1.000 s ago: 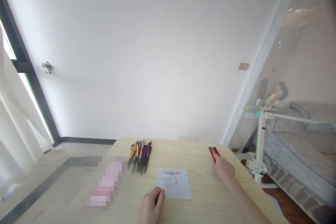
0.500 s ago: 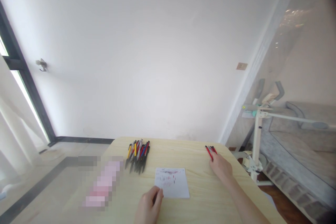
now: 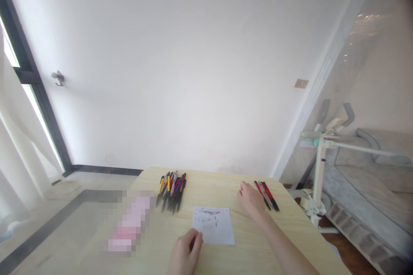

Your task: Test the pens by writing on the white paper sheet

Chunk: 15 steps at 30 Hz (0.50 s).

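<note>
My left hand (image 3: 186,249) rests at the lower left of a white sheet of paper (image 3: 219,230) with dark and reddish scribbles. Its fingers are curled and the thumb lies against them at the paper's edge; whether anything is between them is hidden. My right hand (image 3: 251,197) is over the table, left of a small group of red, black and grey pens (image 3: 266,195). Loosely bent, its fingers show nothing in them and are apart from those pens. A larger bunch of pens (image 3: 171,192), yellow, red, blue, grey and black, lies to the left beyond the paper.
The light wooden table (image 3: 213,180) stands before a white wall. A pink pixelated patch (image 3: 130,223) covers something on the left. Beyond the right edge are a white exercise-machine frame (image 3: 320,172) and a grey sofa (image 3: 364,189).
My right hand has let go of the red pens at the right and moved left; those pens now lie on the table. The left hand stays by the paper. The view has shifted slightly.
</note>
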Motion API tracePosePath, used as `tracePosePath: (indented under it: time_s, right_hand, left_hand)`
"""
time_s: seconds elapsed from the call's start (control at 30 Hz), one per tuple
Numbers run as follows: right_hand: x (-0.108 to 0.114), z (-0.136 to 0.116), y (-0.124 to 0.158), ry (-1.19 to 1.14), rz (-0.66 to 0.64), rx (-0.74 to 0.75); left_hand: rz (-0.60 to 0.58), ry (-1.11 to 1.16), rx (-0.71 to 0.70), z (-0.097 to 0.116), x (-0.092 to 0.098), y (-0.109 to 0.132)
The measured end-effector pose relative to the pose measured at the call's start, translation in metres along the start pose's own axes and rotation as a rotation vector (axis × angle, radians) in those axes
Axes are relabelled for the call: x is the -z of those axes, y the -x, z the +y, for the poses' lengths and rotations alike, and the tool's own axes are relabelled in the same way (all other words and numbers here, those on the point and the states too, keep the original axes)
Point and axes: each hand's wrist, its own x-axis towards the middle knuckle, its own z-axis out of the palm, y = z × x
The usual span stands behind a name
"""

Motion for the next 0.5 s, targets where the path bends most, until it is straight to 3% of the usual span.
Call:
tracePosePath:
  time_s: [0.27,0.5]
  right_hand:
    - [0.009,-0.079,-0.007,-0.105,-0.046,0.196]
    - [0.005,-0.134,-0.002,-0.197,-0.193,0.293]
  left_hand:
    - [0.003,0.005,0.026,-0.004,-0.004,-0.001]
    - [0.019,0.035,0.027,-0.001,-0.003,-0.001]
